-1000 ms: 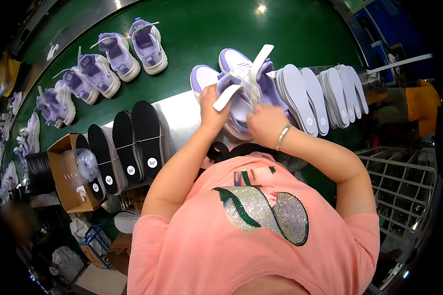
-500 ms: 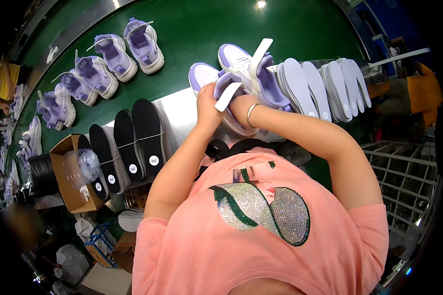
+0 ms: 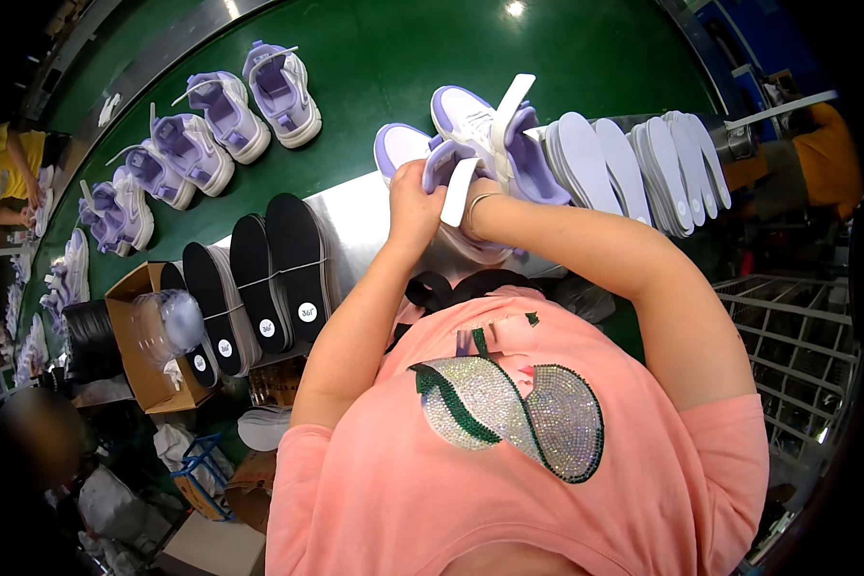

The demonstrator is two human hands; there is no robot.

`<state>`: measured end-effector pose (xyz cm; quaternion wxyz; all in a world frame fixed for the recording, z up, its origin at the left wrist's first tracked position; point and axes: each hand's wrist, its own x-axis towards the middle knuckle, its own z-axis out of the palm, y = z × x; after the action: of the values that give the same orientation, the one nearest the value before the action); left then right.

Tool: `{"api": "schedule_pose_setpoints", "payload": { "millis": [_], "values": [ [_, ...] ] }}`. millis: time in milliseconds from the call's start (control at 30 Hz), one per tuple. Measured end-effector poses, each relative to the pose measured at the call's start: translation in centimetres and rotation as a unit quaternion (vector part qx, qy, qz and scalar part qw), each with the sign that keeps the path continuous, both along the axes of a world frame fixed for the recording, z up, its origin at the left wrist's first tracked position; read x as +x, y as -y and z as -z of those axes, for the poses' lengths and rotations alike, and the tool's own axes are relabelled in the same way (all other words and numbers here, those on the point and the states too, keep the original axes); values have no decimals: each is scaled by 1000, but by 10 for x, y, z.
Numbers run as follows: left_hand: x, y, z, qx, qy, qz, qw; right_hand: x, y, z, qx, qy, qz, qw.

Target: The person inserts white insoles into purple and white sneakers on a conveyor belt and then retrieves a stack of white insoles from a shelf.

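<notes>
My left hand (image 3: 417, 206) is closed round the side of a lavender and white sneaker (image 3: 400, 146), its thumb near the collar. My right hand (image 3: 478, 188) reaches into that sneaker's opening; its fingers are hidden inside, and a bangle circles the wrist. A white strip (image 3: 462, 191) sticks up from the collar between my hands. Just to the right, touching or nearly so, lies a second lavender and white sneaker (image 3: 466, 113) with a similar white strip (image 3: 514, 110) standing up from it.
Pale insoles (image 3: 586, 163) stand in stacks at the right. Bundled black insoles (image 3: 296, 259) and a cardboard box (image 3: 132, 288) holding clear plastic pieces are at the left. Several sneakers (image 3: 283, 96) line the green surface (image 3: 384, 48). A wire rack (image 3: 787, 336) is at far right; another person (image 3: 14, 178) works far left.
My right hand has gone deeper into the sneaker, so less of it shows and the bangle sits closer to the opening. The whole view has shifted slightly.
</notes>
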<state>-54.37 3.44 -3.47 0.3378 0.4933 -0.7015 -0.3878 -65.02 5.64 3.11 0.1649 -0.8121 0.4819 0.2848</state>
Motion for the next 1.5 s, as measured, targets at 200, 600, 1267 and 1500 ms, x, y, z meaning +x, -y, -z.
{"api": "schedule_pose_setpoints", "payload": {
  "millis": [200, 600, 1267, 1500],
  "values": [
    [-2, 0, -8, 56, -4, 9, 998, -15, -3, -13, 136, 6, 30, 990],
    [2, -7, 2, 50, -59, -3, 997, -40, -38, -20, 151, 123, 84, 977],
    [-13, 4, 18, 29, -5, 20, 999, -43, -36, 7, 179, 134, 103, 969],
    [12, 16, -15, 229, -151, 23, 961, -50, -62, -3, -108, 406, 112, 900]
  ]
}}
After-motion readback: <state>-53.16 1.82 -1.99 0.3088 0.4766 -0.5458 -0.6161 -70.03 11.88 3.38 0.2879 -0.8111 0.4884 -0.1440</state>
